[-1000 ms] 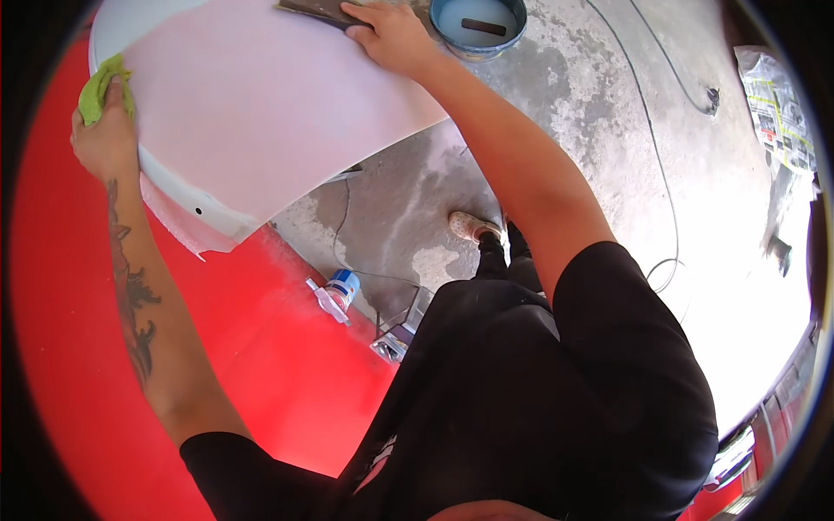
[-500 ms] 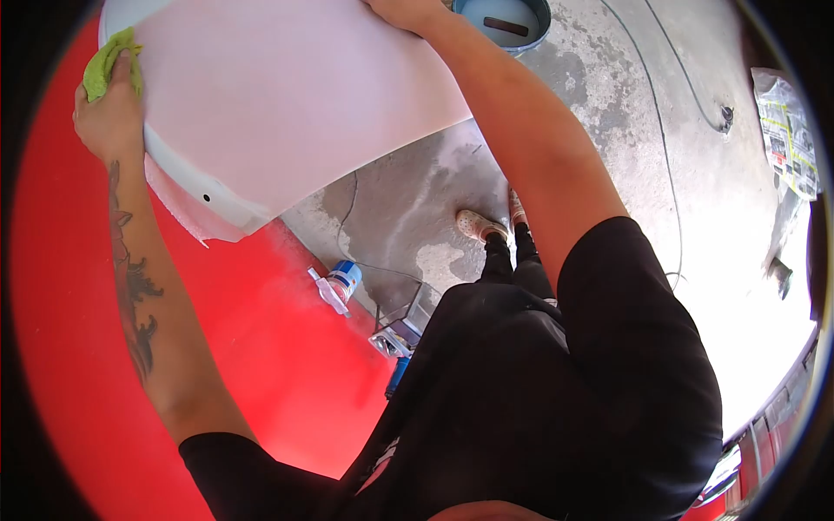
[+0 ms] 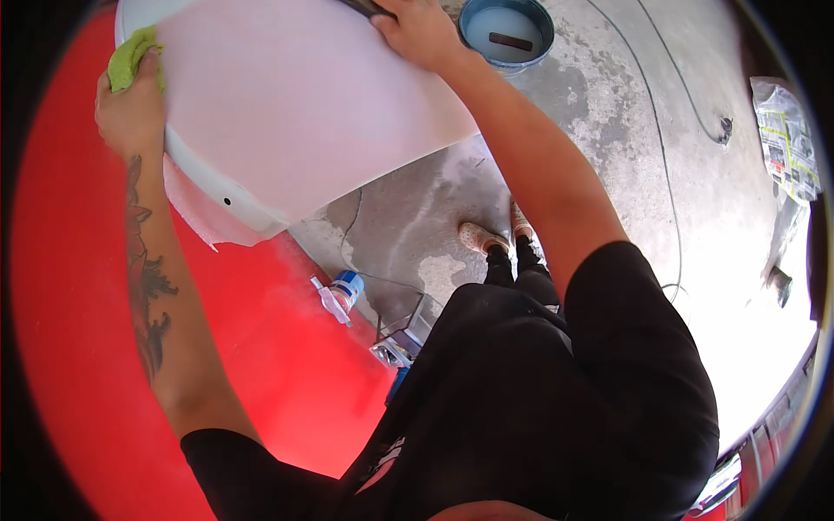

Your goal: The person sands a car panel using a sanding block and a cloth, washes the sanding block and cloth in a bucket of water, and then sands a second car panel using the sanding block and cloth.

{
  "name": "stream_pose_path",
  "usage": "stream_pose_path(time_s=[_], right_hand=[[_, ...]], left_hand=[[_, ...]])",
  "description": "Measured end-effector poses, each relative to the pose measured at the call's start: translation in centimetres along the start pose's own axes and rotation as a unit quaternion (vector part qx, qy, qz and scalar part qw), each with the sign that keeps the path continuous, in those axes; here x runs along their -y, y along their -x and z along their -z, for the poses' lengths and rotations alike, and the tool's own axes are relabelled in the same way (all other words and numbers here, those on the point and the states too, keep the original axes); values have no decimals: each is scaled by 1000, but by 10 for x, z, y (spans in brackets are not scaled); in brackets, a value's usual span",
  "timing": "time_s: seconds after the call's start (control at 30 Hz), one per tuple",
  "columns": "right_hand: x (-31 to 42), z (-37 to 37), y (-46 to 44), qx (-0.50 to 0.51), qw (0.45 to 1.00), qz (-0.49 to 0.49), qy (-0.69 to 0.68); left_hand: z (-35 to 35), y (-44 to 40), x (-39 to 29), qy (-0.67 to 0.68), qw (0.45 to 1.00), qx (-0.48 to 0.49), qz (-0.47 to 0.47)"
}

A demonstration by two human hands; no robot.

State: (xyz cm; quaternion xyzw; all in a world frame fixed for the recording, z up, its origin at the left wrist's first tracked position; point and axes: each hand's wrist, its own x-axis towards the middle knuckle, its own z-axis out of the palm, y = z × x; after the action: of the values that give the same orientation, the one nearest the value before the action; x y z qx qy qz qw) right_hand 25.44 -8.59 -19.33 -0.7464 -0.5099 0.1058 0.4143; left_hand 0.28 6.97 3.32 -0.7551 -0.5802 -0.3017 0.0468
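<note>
Since half a second ago, the right hand (image 3: 421, 39) has come back toward the wearer over the pale panel (image 3: 295, 104), and the dark block (image 3: 358, 7) at its fingers shows again at the top of the view, which has itself shifted a little. The right hand is closed on the block's near end; its fingertips and the block's far part are cut off by the frame edge. The left hand (image 3: 130, 117) remains at the panel's left edge, fingers curled round a green cloth (image 3: 130, 56), part of which stands out above the thumb. The panel spans the space between the two hands, and a small round hole (image 3: 228, 201) sits in its rim, on the wearer's side of the left hand. Just right of the right hand stands a blue bucket (image 3: 512, 65) of cloudy liquid, with a dark bar (image 3: 511, 42) in it. A red surface (image 3: 278, 347) lies beneath the left forearm; a container with a blue band (image 3: 349, 285) is well below both hands. Farther right of the right hand, a cable (image 3: 658, 130) runs across the concrete floor (image 3: 599, 104).
</note>
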Motion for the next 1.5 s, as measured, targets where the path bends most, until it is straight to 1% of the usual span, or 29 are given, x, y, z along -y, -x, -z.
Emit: stream_pose_path(time_s=[0.03, 0.13, 0.2, 0.27, 0.37, 0.4, 0.47, 0.5, 0.6, 0.63, 0.67, 0.7, 0.73, 0.77, 0.8, 0.87, 0.9, 0.97, 1.0, 1.03, 1.1, 1.13, 1.2, 1.23, 1.27, 1.3, 1.33, 1.4, 1.5], right_hand=[[12, 1, -21, 14, 999, -28, 12], [13, 0, 24, -12, 999, 27, 19], [39, 24, 101, -68, 995, 74, -22], [69, 61, 162, -27, 997, 60, -50], [71, 66, 159, 2, 997, 69, -46], [67, 54, 133, -17, 997, 76, -26], [56, 16, 53, -41, 996, 79, 7], [55, 1, 17, -42, 998, 55, 13], [58, -15, -12, -35, 998, 22, 38], [64, 1, 1, -2, 999, 30, 13], [72, 10, 33, -14, 998, 58, 6], [89, 29, 75, -22, 996, 76, -34], [103, 48, 113, -14, 995, 94, -34], [116, 67, 143, 19, 995, 88, -48], [117, 68, 147, 23, 994, 91, -47], [120, 67, 150, 25, 994, 97, -44], [119, 53, 126, -10, 992, 122, -26], [124, 22, 52, -41, 992, 116, -16], [130, 10, 12, -17, 996, 88, -7], [137, -1, -20, 0, 998, 64, 5], [141, 0, -12, -10, 998, 68, -5], [145, 5, -4, -15, 997, 73, -6], [152, 33, 66, -25, 990, 121, -69], [156, 50, 103, -18, 988, 145, -49], [161, 67, 133, 11, 988, 140, -59], [166, 77, 148, 40, 988, 134, -69], [168, 72, 141, 26, 987, 142, -68], [169, 56, 106, -4, 985, 158, -63], [191, 15, -13, 30, 995, 92, -33]], left_hand=[[3, 2, -4, -10, 1000, 4, 2], [4, 5, -10, -20, 1000, 1, 9], [-1, 5, -6, -22, 1000, -8, 9], [0, 10, -11, -26, 999, -21, 4], [-1, 13, -14, -39, 999, -29, -12], [-3, 11, -15, -43, 998, -32, -18], [-5, 10, -10, -47, 998, -36, -32], [-5, 8, -9, -48, 997, -39, -42], [-5, 7, -9, -56, 997, -29, -46], [-5, 6, -7, -53, 997, -20, -58], [-6, 2, -3, -50, 996, -18, -70], [-7, 1, 1, -49, 996, -12, -79], [-10, 2, 5, -33, 995, -21, -90], [-11, 3, 8, -20, 994, -31, -102], [-12, 3, 11, -7, 992, -41, -116], [-15, 2, 18, 35, 993, -25, -108], [-15, -1, 19, 59, 993, -19, -105], [-11, 3, 11, 85, 993, -21, -85], [-9, 5, 8, 97, 992, -23, -75], [-9, 5, 8, 151, 986, -37, -64], [-15, 4, 9, 258, 963, -57, -43], [-15, 7, 10, 305, 950, -67, -13], [-17, 7, 10, 395, 913, -93, 46], [-16, 9, 9, 394, 913, -97, 47], [-14, 11, 6, 392, 913, -100, 48], [-12, 13, 5, 389, 914, -104, 47], [-10, 13, 6, 390, 913, -102, 54], [-8, 13, 6, 397, 910, -98, 66], [-6, 17, 3, 420, 897, -115, 80]])
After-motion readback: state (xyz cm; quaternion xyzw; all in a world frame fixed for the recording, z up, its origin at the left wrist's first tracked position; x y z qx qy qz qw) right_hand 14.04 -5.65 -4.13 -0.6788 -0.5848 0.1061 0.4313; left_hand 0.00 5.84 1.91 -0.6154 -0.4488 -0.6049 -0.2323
